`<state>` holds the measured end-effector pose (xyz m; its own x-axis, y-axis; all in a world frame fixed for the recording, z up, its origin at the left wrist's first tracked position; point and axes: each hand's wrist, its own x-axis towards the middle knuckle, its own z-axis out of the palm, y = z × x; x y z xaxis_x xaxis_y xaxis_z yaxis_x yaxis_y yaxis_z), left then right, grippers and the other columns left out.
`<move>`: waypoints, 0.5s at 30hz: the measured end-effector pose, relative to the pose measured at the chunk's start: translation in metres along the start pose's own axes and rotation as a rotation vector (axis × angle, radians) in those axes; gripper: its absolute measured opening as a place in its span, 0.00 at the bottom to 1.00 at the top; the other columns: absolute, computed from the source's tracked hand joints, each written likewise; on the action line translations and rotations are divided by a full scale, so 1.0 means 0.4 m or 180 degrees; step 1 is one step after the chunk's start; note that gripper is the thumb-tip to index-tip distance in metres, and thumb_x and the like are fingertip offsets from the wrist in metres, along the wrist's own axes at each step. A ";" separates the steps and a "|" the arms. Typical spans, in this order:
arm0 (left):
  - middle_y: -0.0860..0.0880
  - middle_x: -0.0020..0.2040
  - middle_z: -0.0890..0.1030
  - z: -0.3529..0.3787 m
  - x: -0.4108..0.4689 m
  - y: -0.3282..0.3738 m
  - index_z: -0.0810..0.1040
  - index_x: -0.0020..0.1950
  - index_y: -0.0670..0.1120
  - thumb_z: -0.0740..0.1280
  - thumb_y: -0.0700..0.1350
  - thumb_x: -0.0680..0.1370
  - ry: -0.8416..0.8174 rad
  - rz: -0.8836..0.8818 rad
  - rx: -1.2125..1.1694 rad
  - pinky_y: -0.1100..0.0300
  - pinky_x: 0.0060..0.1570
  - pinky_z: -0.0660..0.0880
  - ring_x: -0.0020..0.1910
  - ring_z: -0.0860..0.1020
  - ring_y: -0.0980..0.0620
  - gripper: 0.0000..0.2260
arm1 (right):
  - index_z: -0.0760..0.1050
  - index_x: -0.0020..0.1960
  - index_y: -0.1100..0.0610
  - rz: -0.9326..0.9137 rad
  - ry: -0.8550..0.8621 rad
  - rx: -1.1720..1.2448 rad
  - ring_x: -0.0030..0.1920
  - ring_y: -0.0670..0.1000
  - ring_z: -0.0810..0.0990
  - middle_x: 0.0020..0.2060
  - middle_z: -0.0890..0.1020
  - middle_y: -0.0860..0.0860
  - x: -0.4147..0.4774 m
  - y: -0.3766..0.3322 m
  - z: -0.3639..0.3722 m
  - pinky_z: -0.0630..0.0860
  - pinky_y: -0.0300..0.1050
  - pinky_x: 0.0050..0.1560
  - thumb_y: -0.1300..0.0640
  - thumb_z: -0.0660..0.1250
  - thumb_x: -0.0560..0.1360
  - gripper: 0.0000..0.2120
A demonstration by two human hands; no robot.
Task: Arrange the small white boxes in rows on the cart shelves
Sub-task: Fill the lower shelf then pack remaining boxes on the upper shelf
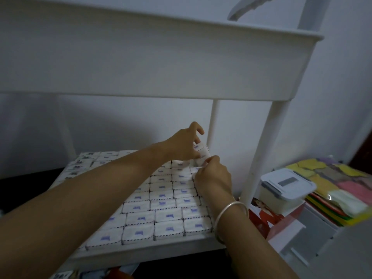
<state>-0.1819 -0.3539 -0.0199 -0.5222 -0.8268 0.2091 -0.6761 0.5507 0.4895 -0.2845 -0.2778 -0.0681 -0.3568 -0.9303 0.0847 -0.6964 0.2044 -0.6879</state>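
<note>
Against the pale wall stands a white cart [161,63], its deep upper tray at eye level and a slim post at the right front corner. Beneath that tray, the lower shelf [141,252] is nearly covered. The small white boxes [165,200], each with a blue mark and a dotted border, lie flat in tight rows, edge to edge, from the front rim to the back.

Beside the cart on the right sit a lidded plastic container [285,190] and a bagged stack of coloured sheets [342,190].

Both arms reach to the shelf's far right corner. The left hand [181,146] comes across from the left, with its fingers curled round one loose box [202,153]. This box is held above the rows, tipped up on edge rather than flat. The right hand [213,176], a silver bangle [227,216] on its wrist, is nearer that corner and appears to pinch the box's lower near edge between thumb and fingertips.

Whatever slot waits under the hands is hidden. To my eye the box needs turning down flat, its long side matching its neighbours, and the right hand is better placed to guide it.
</note>
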 end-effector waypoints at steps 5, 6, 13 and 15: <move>0.51 0.54 0.81 -0.013 0.007 -0.011 0.79 0.57 0.47 0.75 0.42 0.70 0.0023 -0.0047 0.0170 0.71 0.44 0.71 0.48 0.78 0.57 0.16 | 0.66 0.58 0.55 -0.0119 0.0128 -0.0130 0.52 0.56 0.75 0.54 0.75 0.54 -0.006 -0.002 0.005 0.67 0.45 0.45 0.60 0.58 0.78 0.10; 0.51 0.54 0.81 -0.014 0.007 -0.012 0.80 0.58 0.47 0.74 0.41 0.71 -0.0065 -0.0056 0.0156 0.69 0.47 0.73 0.50 0.79 0.56 0.16 | 0.67 0.60 0.56 -0.0156 0.0166 -0.0272 0.54 0.57 0.75 0.56 0.73 0.55 -0.008 -0.004 0.006 0.65 0.44 0.46 0.60 0.58 0.78 0.11; 0.49 0.57 0.81 0.020 -0.005 -0.009 0.80 0.61 0.46 0.70 0.43 0.76 -0.0647 -0.0031 0.0230 0.59 0.59 0.74 0.54 0.78 0.53 0.13 | 0.62 0.68 0.56 -0.0323 0.0332 -0.0291 0.59 0.56 0.74 0.61 0.73 0.55 -0.011 -0.001 0.000 0.66 0.44 0.48 0.59 0.61 0.78 0.20; 0.50 0.58 0.82 0.026 -0.013 -0.014 0.82 0.58 0.49 0.64 0.40 0.77 -0.0509 -0.0108 0.0243 0.59 0.59 0.74 0.53 0.78 0.54 0.12 | 0.63 0.67 0.57 -0.0380 0.0283 -0.0387 0.59 0.57 0.74 0.60 0.74 0.56 -0.009 0.001 -0.002 0.69 0.46 0.52 0.59 0.61 0.78 0.19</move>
<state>-0.1809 -0.3516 -0.0325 -0.5704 -0.8196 0.0533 -0.7290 0.5351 0.4269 -0.2839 -0.2743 -0.0681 -0.3169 -0.9208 0.2275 -0.8053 0.1345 -0.5774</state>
